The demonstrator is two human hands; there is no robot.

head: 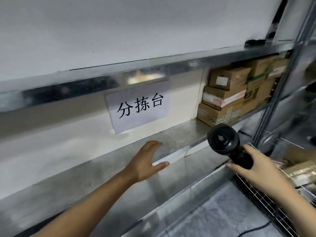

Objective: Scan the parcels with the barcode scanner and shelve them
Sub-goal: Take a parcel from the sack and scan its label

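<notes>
While the left hand (147, 160) reaches forward over the middle metal shelf (109, 170), its fingers are extended and relaxed, the thumb spread to the side, and it grasps nothing; whether the palm touches the shelf surface cannot be told. Right hand (254, 166): fingers and thumb wrapped around the handle of the black barcode scanner (227, 144), which is held up near the front edge of the same shelf with its round head facing the camera. Parcels (237, 93): a stack of brown cardboard boxes at the right end of the shelf, piled in several layers against the back wall and reaching nearly to the shelf above; some carry white labels, one has green tape, and the lowest front box shows dark stripes. The scanner lies just below and in front of this stack, apart from it. Paper sign (138, 110): a white sheet with three black printed characters, fixed to the cream back wall behind the shelf, to the left of the boxes and above the left hand. Upper shelf (119, 72): a shiny metal edge running across the view, with a dark object resting on its right end. Wire basket (266, 199): at the lower right beneath the right forearm, holding further brown packages (301, 170), their details blurred. A grey upright post (280, 93) bounds the shelving on the right.
</notes>
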